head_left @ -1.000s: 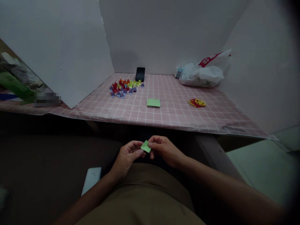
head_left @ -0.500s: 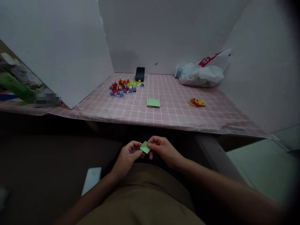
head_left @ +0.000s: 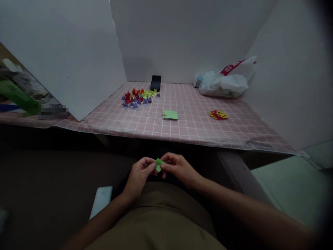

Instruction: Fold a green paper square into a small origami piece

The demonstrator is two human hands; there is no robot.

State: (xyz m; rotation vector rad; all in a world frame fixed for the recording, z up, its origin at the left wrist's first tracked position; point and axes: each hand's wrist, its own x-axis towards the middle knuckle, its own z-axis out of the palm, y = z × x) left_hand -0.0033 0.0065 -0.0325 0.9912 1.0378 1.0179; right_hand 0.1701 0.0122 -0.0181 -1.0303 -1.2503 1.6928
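Folded shapes (head_left: 136,99) are clustered on the table (head_left: 192,130). Short of its near edge, the left hand (head_left: 140,175) is nearly closed, the left side of the green paper (head_left: 158,162) being pinched under its thumb. The paper is held up off the table, its right side pinched by the similarly curled right hand (head_left: 180,169). A fold could be skewed by uneven pressure from the thumbs, a crease torn by tugging, or the paper dropped if both pinches were slackened.
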